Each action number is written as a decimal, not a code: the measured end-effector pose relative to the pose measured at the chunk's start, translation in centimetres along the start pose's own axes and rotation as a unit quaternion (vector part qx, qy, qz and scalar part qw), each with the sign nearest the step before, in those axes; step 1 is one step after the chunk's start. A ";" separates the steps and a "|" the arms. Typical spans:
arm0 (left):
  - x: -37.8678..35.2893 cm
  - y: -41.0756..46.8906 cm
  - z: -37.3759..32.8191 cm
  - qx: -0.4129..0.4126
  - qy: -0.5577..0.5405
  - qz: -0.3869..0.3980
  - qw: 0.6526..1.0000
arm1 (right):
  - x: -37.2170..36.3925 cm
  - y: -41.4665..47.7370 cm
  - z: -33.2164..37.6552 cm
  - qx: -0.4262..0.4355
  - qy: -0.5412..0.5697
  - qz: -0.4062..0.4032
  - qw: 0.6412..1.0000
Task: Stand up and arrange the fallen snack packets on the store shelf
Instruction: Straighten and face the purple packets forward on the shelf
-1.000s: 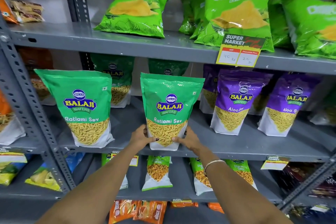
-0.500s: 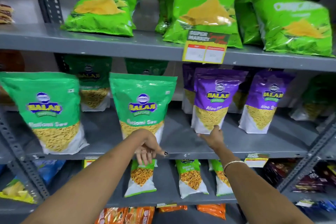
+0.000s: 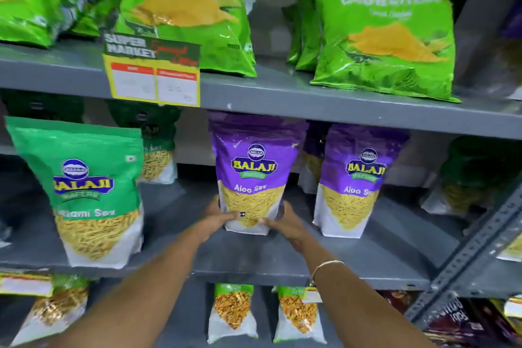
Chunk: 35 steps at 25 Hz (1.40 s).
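Observation:
A purple Aloo Sev packet [image 3: 254, 169] stands upright on the middle grey shelf [image 3: 353, 265]. My left hand [image 3: 219, 216] grips its lower left corner and my right hand [image 3: 282, 220] grips its lower right corner. A second purple Aloo Sev packet [image 3: 353, 181] stands upright just to the right, with more purple packets behind. A green Ratlami Sev packet [image 3: 90, 192] stands upright at the left front of the same shelf, apart from my hands.
Green Crunchem bags [image 3: 387, 34] lean on the top shelf above a yellow price tag [image 3: 154, 79]. Small green packets [image 3: 233, 313] stand on the lower shelf. A perforated grey upright [image 3: 474, 251] slants at the right, with dark packets beyond it.
Both hands left the green Ratlami Sev packet and moved right. They now hold the base of the purple Aloo Sev packet. The view shifted right and closer.

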<state>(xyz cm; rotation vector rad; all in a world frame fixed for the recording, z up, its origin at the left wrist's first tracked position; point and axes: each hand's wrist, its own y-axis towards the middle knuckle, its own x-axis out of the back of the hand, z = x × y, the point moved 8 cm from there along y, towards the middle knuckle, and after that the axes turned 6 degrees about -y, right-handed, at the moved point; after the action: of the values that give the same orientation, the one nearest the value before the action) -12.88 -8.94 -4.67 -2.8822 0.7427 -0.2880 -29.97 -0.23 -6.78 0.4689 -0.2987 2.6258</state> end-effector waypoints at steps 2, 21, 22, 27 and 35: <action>0.3 1.1 0.9 0.010 0.003 -0.031 0.999 | -0.7 0.3 1.2 0.020 0.046 0.043 0.998; 1.6 -8.1 -1.0 -0.010 0.200 -0.041 0.979 | -0.3 -7.7 0.0 0.000 -0.039 -0.019 0.999; 1.6 -8.3 -0.9 -0.010 0.200 -0.042 0.979 | -0.3 -8.0 -0.1 -0.001 -0.038 -0.020 0.999; 1.6 -8.7 -0.5 -0.020 0.198 -0.042 0.979 | -0.4 -8.9 0.0 0.002 -0.029 -0.014 0.999; 1.4 -9.0 -0.5 -0.019 0.209 -0.025 0.977 | -0.8 -9.3 -0.1 -0.001 -0.004 0.000 1.000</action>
<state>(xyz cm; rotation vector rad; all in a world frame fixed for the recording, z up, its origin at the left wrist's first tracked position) -7.63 -1.84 -2.23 -2.9100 0.7388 -0.9161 -24.92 7.64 -5.97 0.4794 -0.3035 2.6244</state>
